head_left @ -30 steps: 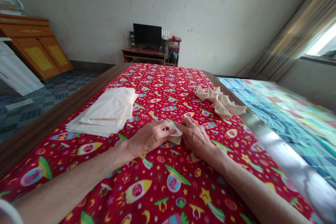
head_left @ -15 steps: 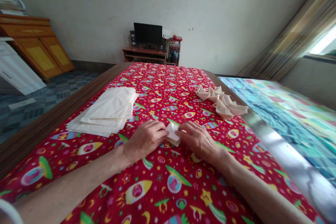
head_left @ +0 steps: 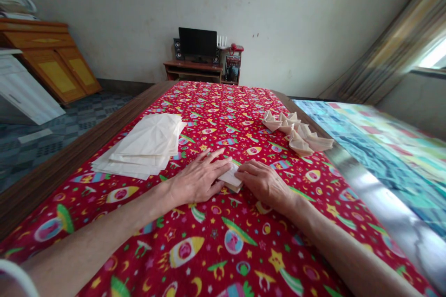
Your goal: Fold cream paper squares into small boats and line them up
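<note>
A dark monitor (head_left: 198,42) stands before a pale wall (head_left: 296,23).

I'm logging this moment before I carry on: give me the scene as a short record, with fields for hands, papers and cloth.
Left hand: fingers spread, touching the small folded paper
Right hand: fingers bent at that paper's right edge; pinch unclear
Sheets: pale, creased, stacked unevenly, far left
Pointed paper shapes: grouped, far right
Red patterned cloth: beneath all the papers

Paper stack (head_left: 148,141) left, folded papers (head_left: 301,137) right.
</note>
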Demonstrator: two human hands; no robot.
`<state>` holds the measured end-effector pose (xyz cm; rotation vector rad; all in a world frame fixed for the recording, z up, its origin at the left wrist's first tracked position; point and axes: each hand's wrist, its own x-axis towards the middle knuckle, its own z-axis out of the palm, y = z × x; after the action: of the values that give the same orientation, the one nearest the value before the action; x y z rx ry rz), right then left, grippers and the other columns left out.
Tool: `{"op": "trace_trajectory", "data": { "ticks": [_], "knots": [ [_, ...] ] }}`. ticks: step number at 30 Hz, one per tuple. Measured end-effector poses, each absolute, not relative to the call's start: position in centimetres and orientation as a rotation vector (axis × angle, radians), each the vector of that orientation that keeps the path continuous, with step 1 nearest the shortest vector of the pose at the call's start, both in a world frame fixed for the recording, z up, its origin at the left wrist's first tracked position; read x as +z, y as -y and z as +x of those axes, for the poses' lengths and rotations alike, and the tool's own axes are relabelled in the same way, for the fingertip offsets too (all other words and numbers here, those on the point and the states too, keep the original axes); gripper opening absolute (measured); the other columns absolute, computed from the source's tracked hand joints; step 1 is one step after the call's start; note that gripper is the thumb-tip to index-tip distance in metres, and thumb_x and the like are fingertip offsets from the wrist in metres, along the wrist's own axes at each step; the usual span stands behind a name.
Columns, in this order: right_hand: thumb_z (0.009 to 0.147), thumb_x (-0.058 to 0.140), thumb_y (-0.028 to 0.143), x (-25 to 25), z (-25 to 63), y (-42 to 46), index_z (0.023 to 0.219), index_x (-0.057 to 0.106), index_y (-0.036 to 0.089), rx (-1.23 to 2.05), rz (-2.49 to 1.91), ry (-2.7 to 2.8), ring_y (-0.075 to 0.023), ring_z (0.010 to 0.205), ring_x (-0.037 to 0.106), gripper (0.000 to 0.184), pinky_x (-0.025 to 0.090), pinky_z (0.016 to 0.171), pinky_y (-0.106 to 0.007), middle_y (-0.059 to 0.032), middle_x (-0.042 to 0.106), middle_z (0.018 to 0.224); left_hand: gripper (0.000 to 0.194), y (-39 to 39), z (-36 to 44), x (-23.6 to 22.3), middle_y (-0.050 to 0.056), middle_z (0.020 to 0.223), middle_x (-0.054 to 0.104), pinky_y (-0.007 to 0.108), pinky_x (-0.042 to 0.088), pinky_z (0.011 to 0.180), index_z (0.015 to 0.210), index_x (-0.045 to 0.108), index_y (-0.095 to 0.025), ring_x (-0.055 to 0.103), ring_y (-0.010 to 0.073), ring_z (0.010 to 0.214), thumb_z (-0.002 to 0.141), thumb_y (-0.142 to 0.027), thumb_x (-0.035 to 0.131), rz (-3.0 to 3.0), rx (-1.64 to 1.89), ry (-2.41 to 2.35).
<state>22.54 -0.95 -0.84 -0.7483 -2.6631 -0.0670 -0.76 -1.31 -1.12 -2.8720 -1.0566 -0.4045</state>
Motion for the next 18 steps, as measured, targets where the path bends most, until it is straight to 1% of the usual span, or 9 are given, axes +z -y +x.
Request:
{"op": "trace_trajectory", "data": {
  "ticks": [5,9,11,13,15,16,18],
  "knots": [
    [0.094,0.04,0.018,-0.8,22.5,0.9,0.098,0.063,0.014,-0.038,-0.747,2.655,-0.0161,0.09,0.055,0.024,0.047,0.076,-0.028,-0.0094,0.063,0.095,0.048,1.5,-0.6,-1.1,0.008,0.145,0.038,0.044,0.022,0.112,0.136,0.038,-0.016,0.024,0.0238,0.138,0.09,-0.031,0.043,-2.824,-0.373,1.107],
    [0.095,0.039,0.019,-0.7,22.5,0.9,0.098,0.063,0.014,-0.029,-0.755,2.655,-0.0162,0.09,0.055,0.026,0.047,0.076,-0.028,-0.0095,0.063,0.094,0.05,1.5,-0.5,-1.1,0.01,0.145,0.037,0.044,0.026,0.11,0.137,0.036,-0.014,0.025,0.0243,0.137,0.09,-0.029,0.045,-2.819,-0.387,1.09],
    [0.095,0.039,0.019,-0.7,22.6,0.8,0.098,0.064,0.014,-0.032,-0.754,2.646,-0.0161,0.089,0.055,0.025,0.046,0.076,-0.028,-0.009,0.063,0.094,0.046,1.6,-0.4,-1.0,0.011,0.143,0.039,0.042,0.029,0.109,0.133,0.04,-0.013,0.028,0.0244,0.135,0.09,-0.027,0.046,-2.819,-0.437,1.048],
    [0.095,0.039,0.02,-0.8,22.6,0.8,0.098,0.064,0.016,-0.043,-0.754,2.641,-0.0156,0.087,0.054,0.025,0.046,0.075,-0.027,-0.0081,0.063,0.093,0.033,1.9,-0.2,-0.8,0.009,0.133,0.049,0.038,0.035,0.105,0.123,0.05,-0.015,0.038,0.0226,0.126,0.092,-0.024,0.044,-2.831,-0.483,0.993],
    [0.095,0.039,0.02,-0.9,22.7,0.9,0.099,0.064,0.016,-0.074,-0.761,2.636,-0.0152,0.085,0.054,0.026,0.045,0.072,-0.027,-0.0077,0.062,0.092,0.022,2.2,-0.1,-0.7,0.007,0.114,0.058,0.035,0.043,0.096,0.107,0.058,-0.016,0.049,0.0201,0.11,0.094,-0.019,0.041,-2.828,-0.507,0.971],
    [0.095,0.038,0.02,-1.0,22.7,0.9,0.099,0.064,0.017,-0.099,-0.768,2.631,-0.0152,0.083,0.053,0.026,0.044,0.07,-0.027,-0.0077,0.062,0.091,0.021,2.4,0.0,-0.6,0.006,0.104,0.059,0.034,0.045,0.091,0.101,0.06,-0.016,0.051,0.0192,0.102,0.094,-0.017,0.04,-2.817,-0.521,0.98],
    [0.095,0.038,0.021,-1.0,22.7,1.1,0.097,0.064,0.016,-0.16,-0.785,2.615,-0.0155,0.081,0.053,0.026,0.043,0.067,-0.026,-0.0078,0.062,0.089,0.02,2.5,-0.1,-0.6,0.006,0.094,0.058,0.033,0.047,0.084,0.093,0.061,-0.015,0.052,0.0183,0.092,0.093,-0.014,0.04,-2.785,-0.572,1.018]
  ]
}}
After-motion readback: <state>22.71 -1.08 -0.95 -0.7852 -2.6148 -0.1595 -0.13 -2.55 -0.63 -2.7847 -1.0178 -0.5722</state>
